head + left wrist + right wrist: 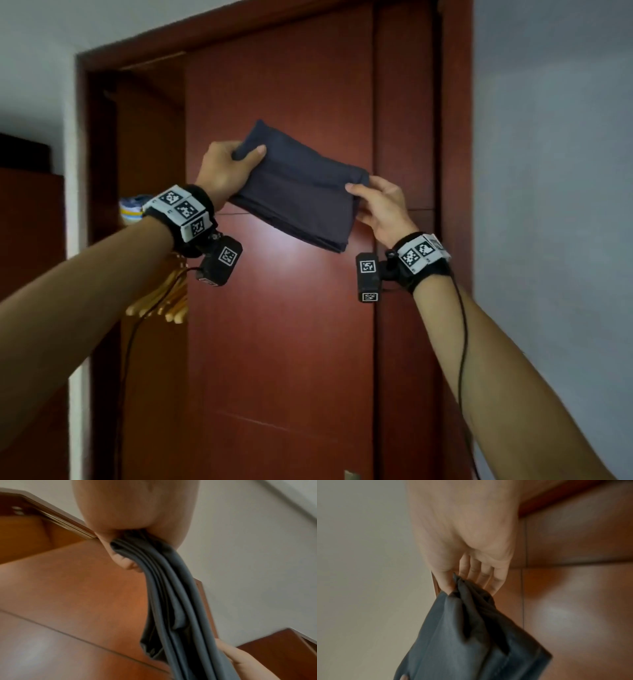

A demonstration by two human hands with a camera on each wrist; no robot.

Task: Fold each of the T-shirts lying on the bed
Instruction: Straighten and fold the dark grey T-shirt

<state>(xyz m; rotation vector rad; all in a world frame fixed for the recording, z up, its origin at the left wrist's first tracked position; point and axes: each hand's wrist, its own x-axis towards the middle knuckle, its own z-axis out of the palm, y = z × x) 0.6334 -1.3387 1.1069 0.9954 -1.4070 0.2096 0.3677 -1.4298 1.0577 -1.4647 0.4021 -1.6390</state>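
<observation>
A dark navy T-shirt (301,192), folded into a thick rectangle, is held up in the air in front of a red-brown wardrobe door (281,325). My left hand (229,164) grips its upper left edge, thumb on top and fingers underneath. My right hand (373,202) pinches its right corner between thumb and fingers. In the left wrist view the stacked layers of the T-shirt (173,601) hang down from my left hand (133,536). In the right wrist view my right hand (462,577) pinches the bunched corner of the T-shirt (464,635). The bed is out of sight.
The wardrobe's left side stands open (147,144), with folded clothes (132,209) on a shelf and several wooden hangers (168,301) below. A pale wall (555,205) lies to the right, dark furniture (30,240) to the far left.
</observation>
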